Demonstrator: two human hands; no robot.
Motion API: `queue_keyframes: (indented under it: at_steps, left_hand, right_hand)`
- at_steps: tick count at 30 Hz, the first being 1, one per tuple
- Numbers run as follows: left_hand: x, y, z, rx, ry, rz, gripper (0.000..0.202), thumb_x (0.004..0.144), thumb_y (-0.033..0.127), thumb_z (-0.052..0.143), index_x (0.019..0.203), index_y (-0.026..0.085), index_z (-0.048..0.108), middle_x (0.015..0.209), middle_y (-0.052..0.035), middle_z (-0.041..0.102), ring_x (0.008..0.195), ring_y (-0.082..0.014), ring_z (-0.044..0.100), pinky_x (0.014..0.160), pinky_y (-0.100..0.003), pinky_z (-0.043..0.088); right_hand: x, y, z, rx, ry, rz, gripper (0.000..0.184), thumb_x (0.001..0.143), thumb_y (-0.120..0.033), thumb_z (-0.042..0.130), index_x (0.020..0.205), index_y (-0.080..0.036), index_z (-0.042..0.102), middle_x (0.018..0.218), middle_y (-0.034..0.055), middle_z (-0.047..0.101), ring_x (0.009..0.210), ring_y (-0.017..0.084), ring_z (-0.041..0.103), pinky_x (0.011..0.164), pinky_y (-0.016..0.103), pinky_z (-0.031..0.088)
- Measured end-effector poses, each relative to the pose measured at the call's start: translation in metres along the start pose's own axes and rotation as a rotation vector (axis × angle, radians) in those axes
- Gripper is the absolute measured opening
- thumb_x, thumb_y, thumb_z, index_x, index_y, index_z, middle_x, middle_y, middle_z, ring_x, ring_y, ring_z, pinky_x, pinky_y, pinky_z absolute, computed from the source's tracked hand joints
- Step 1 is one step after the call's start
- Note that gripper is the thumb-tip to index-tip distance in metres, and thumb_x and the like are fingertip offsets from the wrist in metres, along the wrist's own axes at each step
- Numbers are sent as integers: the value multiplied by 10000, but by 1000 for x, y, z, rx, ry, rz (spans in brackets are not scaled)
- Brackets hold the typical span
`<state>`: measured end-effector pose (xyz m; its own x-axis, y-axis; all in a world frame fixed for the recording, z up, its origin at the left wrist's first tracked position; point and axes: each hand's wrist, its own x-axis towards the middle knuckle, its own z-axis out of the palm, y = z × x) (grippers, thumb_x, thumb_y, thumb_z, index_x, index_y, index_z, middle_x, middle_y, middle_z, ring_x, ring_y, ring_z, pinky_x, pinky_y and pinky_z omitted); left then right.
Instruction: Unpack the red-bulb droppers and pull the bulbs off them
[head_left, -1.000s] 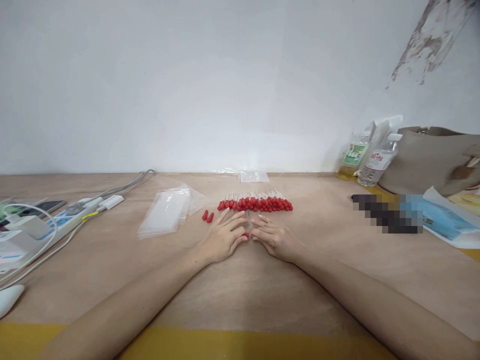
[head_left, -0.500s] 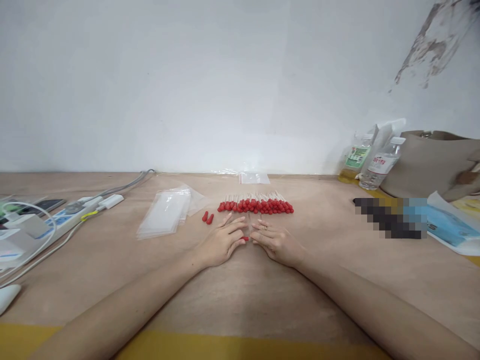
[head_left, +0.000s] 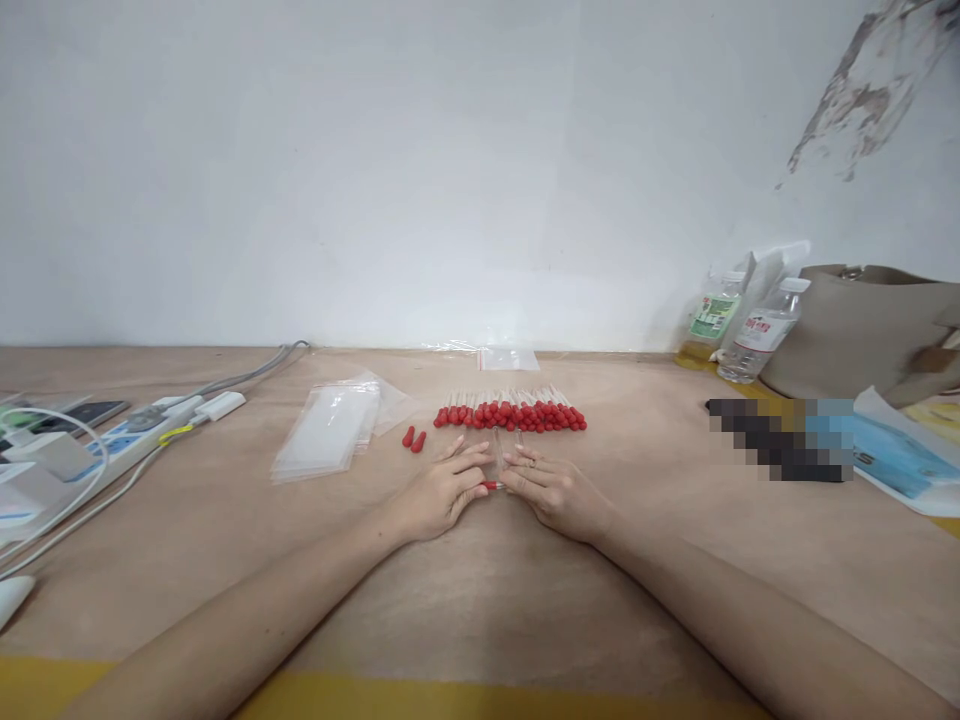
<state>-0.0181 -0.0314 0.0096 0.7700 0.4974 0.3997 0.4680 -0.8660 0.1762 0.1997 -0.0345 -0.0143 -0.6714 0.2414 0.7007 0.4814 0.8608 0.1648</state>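
Between my hands is a red rubber dropper bulb (head_left: 491,486), pinched by the thumb and fingers of my left hand (head_left: 444,497). My right hand (head_left: 564,497) faces it with closed fingers, gripping a thin clear tube whose end meets the bulb's mouth; most of this tube is hidden. Clear glass tubes (head_left: 519,438) lie on the table at the fingertips, partly covered by both hands. Just beyond, a row of assembled droppers (head_left: 525,414) lies with red bulbs toward me. Two loose red bulbs (head_left: 418,442) rest left of the row.
Clear plastic bags (head_left: 322,430) lie to the left, with another bag (head_left: 510,359) by the wall. A power strip (head_left: 135,430) with cables is far left. Two bottles (head_left: 761,335), a grey bag (head_left: 862,330) and a blue packet (head_left: 900,460) are on the right.
The red bulb and the tube end now meet between my fingertips, with a little more of the bulb showing. Both hands have barely moved; the view has shifted slightly.
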Motion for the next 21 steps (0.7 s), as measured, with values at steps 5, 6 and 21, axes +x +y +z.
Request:
queue_keyframes:
  at_steps: [5,6,21]
  left_hand:
    - [-1,0,1,-76,-12,-6,246,896,235,340,945,180,575,1201,-72,535,1201,-162,403,1046,-398,289]
    - [-1,-1,1,-86,-10,-7,246,896,235,342,980,181,567,1193,-73,540,1194,-158,410,1035,-381,312]
    - [-8,-10,-1,-98,75,-37,270,890,217,338,1056,196,549,1169,-59,560,1168,-163,443,964,-336,403]
  right_hand:
    - [0,0,0,-18,-31,-14,309,836,-61,368,1040,-153,582,1022,77,644,1068,156,530,981,344,414]
    - [0,0,0,-26,-25,-17,307,836,-59,369,1037,-148,584,1020,78,644,1062,157,535,979,342,416]
    - [-12,9,-3,-7,62,32,334,834,-71,363,1056,-176,590,989,71,655,1042,165,551,953,364,441]
